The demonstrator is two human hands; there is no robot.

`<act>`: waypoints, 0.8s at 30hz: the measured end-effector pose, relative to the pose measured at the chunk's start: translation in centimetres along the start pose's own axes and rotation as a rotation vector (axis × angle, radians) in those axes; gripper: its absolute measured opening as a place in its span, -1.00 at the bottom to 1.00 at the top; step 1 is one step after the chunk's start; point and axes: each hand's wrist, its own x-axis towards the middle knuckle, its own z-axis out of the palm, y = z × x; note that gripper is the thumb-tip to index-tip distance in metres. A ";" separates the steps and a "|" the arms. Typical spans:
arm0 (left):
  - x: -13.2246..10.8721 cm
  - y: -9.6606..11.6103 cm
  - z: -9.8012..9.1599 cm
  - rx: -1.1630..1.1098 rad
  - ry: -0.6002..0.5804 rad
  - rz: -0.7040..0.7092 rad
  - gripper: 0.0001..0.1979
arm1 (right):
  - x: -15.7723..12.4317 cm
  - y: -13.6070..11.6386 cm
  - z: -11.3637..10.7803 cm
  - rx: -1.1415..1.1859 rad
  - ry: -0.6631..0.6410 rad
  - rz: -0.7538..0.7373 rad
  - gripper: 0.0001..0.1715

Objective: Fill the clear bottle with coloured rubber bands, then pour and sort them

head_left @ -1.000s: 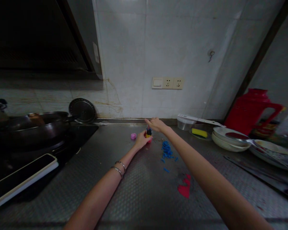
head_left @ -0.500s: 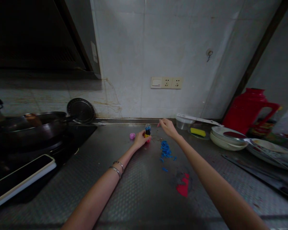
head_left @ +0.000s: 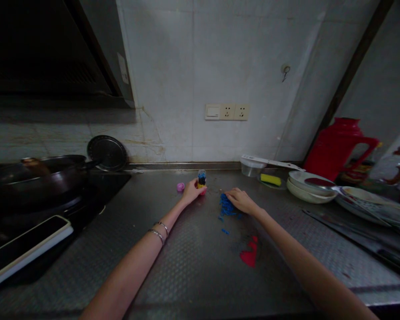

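My left hand [head_left: 191, 191] is closed around a small clear bottle [head_left: 202, 178], which stands upright on the metal counter. Layers of red, yellow, black and blue show through its wall. A purple cap [head_left: 180, 187] lies just left of that hand. To the right, my right hand [head_left: 240, 200] reaches down with its fingertips together at the top edge of a heap of blue strips [head_left: 226, 207], touching them; the fingertips partly hide what they pinch. Nearer to me, a flat red cut-out piece [head_left: 249, 254] with a ragged edge lies on the counter.
On the left are a pan [head_left: 50, 178] on the cooktop, an upright round lid [head_left: 107, 153] and a white-edged device [head_left: 26, 249]. Along the right stand a plastic tub [head_left: 251, 168], yellow sponge [head_left: 270, 179], stacked bowls [head_left: 308, 191], long knife [head_left: 346, 235] and red thermos [head_left: 333, 149].
My right hand has come down from above the counter's back, right of the bottle, onto the blue strips. My left hand keeps holding the bottle. The whole view has shifted slightly.
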 end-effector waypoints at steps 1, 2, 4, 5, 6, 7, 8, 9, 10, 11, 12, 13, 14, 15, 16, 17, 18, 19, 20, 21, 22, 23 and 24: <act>0.0 0.0 0.0 0.004 0.001 0.001 -0.63 | -0.1 -0.1 -0.1 0.020 0.006 -0.014 -0.57; 0.0 0.1 0.0 0.009 0.003 0.002 -0.63 | -0.2 -0.2 -0.3 0.045 0.011 -0.025 -0.57; -0.1 0.2 -0.1 0.018 0.004 0.000 -0.62 | -0.5 -0.2 -0.5 0.096 0.017 -0.038 -0.56; -0.1 0.2 -0.1 0.022 0.005 -0.002 -0.63 | -0.7 -0.3 -0.7 0.120 0.013 -0.039 -0.54; -0.1 0.2 -0.1 0.026 0.006 -0.002 -0.63 | -0.8 -0.3 -0.8 0.139 0.006 -0.036 -0.52; -0.1 0.1 0.0 0.028 0.006 -0.001 -0.63 | -1.0 -0.3 -0.8 0.152 -0.005 -0.033 -0.49; -0.1 0.1 0.0 0.029 0.005 0.001 -0.63 | -1.2 -0.3 -0.9 0.159 -0.017 -0.034 -0.46; -0.1 0.1 0.0 0.028 0.004 0.005 -0.64 | -1.3 -0.3 -1.0 0.159 -0.029 -0.041 -0.43; -0.1 0.0 0.0 0.027 0.003 0.009 -0.64 | -1.4 -0.3 -1.0 0.153 -0.038 -0.052 -0.39; -0.1 0.0 0.0 0.027 0.006 0.010 -0.63 | -1.5 -0.2 -1.0 0.144 -0.045 -0.066 -0.35; -0.1 0.0 0.0 0.027 0.009 0.009 -0.64 | -1.6 -0.1 -1.0 0.131 -0.052 -0.079 -0.31; -0.1 0.0 0.0 0.028 0.012 0.008 -0.64 | -1.6 -0.1 -1.0 0.117 -0.057 -0.087 -0.29; -0.1 0.0 0.0 0.031 0.013 0.008 -0.64 | -1.6 0.0 -1.0 0.104 -0.062 -0.089 -0.27; -0.1 0.1 0.0 0.033 0.012 0.008 -0.64 | -1.6 0.2 -1.0 0.091 -0.067 -0.087 -0.26; -0.1 0.1 0.0 0.036 0.010 0.007 -0.64 | -1.5 0.3 -1.0 0.079 -0.071 -0.084 -0.27; 0.0 0.1 0.0 0.037 0.006 0.008 -0.64 | -1.4 0.4 -1.0 0.069 -0.075 -0.081 -0.29; 0.0 0.2 0.0 0.035 0.004 0.007 -0.64 | -1.2 0.5 -1.0 0.062 -0.076 -0.079 -0.33; 0.0 0.2 0.0 0.031 0.005 0.003 -0.64 | -1.1 0.6 -1.0 0.058 -0.077 -0.079 -0.37; 0.0 0.2 0.0 0.025 0.006 -0.002 -0.64 | -0.9 0.6 -0.9 0.055 -0.077 -0.081 -0.42; 0.0 0.2 0.0 0.019 0.007 -0.006 -0.64 | -0.6 0.7 -0.9 0.051 -0.078 -0.083 -0.46; 0.0 0.2 0.0 0.013 0.007 -0.007 -0.64 | -0.4 0.7 -1.0 0.044 -0.081 -0.086 -0.50; 0.0 0.1 0.0 0.009 0.007 -0.007 -0.64 | -0.1 0.7 -1.0 0.035 -0.087 -0.088 -0.53; 0.0 0.1 0.0 0.008 0.006 -0.005 -0.64 | 0.1 0.7 -1.1 0.023 -0.096 -0.090 -0.55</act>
